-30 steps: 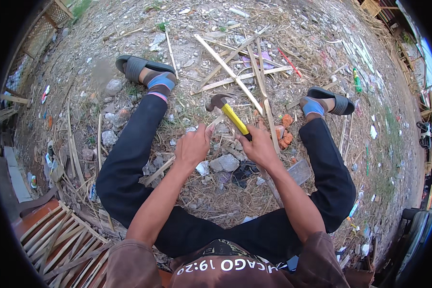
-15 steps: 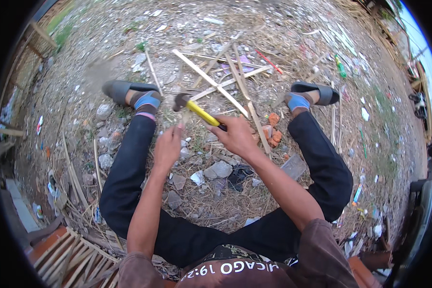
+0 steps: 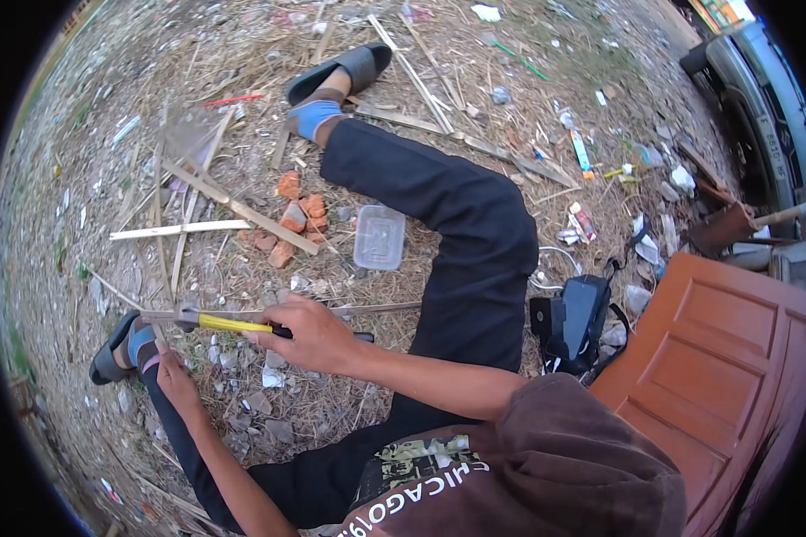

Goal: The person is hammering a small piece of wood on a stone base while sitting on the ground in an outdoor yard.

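Note:
My right hand point(image 3: 312, 335) is closed around the handle of a hammer point(image 3: 233, 323) with a yellow shaft and black grip end. The hammer lies level, its metal head pointing left above the fingertips of my left hand point(image 3: 179, 383). Those fingers are closed in a pinch on a thin, pale strip of wood point(image 3: 158, 335), partly blurred and close to the hammer head. A long narrow strip point(image 3: 381, 309) shows behind my right hand, and a black handle-like end point(image 3: 364, 337) sticks out beside the wrist; I cannot tell what it belongs to.
Wooden slats point(image 3: 181, 228) lie crossed on the littered ground, near broken red bricks point(image 3: 294, 215) and a clear plastic container point(image 3: 379, 237). To the right are a black bag point(image 3: 582, 322), a reddish-brown panelled door point(image 3: 707, 358) and a parked vehicle point(image 3: 770, 116). My legs stretch out on both sides.
The view has swung to the right, bringing the container, bag, door and vehicle into sight. Both hands keep their holds, and the hammer has turned from slanting to nearly level in the picture.

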A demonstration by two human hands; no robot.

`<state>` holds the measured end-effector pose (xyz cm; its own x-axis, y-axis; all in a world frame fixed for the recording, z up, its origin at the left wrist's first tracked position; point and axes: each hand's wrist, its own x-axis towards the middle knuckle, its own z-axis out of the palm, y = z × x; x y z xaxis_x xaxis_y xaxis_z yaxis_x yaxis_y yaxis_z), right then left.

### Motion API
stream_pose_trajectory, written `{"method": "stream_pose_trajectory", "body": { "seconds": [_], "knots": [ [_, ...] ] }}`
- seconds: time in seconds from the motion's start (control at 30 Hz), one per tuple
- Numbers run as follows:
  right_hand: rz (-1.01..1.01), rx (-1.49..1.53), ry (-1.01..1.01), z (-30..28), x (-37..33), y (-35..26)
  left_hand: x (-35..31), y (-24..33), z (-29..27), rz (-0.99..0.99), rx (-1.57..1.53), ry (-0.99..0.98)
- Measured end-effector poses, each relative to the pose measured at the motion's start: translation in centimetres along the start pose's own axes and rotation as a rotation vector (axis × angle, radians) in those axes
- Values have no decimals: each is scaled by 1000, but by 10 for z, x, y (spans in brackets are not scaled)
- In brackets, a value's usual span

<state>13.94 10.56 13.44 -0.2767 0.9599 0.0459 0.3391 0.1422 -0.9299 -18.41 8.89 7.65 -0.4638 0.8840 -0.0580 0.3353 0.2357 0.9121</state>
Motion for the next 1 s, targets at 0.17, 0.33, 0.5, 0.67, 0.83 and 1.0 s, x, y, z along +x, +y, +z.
{"method": "stream_pose_trajectory", "body": {
  "seconds": [0.17,0.33,0.5,0.67,0.83,1.0],
  "knots": [
    [48,11,257,-6,-37,44,29,3,-15,-220,67,71],
    [207,-171,279,-11,-32,68,57,36,-38,-289,-41,91],
    [12,-127,440,-28,-20,63,72,85,-45,-124,-93,197],
    [-31,-154,258,-62,-36,62,93,173,-88,87,-380,296],
    [-85,-349,98,-22,-41,81,96,218,-161,378,-513,293],
    [-29,-623,21,-18,-47,102,82,209,-127,519,-447,469]
  ]
}}
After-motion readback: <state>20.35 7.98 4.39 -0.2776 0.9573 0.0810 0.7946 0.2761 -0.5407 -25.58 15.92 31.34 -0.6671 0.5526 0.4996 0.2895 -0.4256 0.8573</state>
